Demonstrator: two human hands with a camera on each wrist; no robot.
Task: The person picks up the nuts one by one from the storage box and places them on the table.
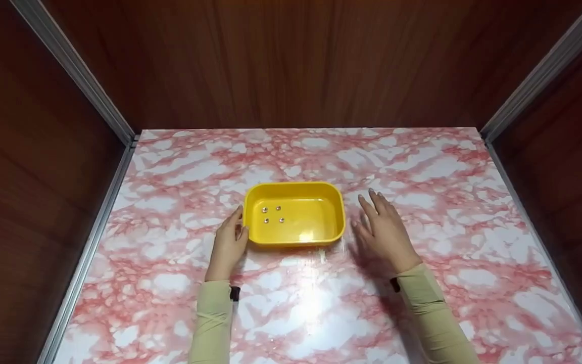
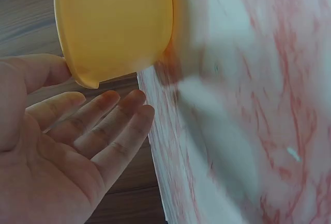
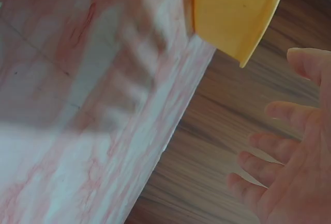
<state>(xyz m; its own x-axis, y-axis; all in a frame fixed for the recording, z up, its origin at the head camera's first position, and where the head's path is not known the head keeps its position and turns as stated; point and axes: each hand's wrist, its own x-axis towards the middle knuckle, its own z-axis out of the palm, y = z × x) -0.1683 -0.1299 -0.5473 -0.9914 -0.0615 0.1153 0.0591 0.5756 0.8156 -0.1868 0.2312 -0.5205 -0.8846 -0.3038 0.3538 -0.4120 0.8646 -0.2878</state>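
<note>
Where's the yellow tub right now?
In the head view, the yellow tub is near the middle of the marbled table, between the left hand at its left end and the right hand, apart from it.

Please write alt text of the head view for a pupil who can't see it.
A yellow, rounded-rectangular, plastic-looking tray holds four small, shiny, round pieces in its left half, on a pink-and-white marbled table. A person's left grip touches the tray's left end; the right grip is apart from it, on the right.
</note>
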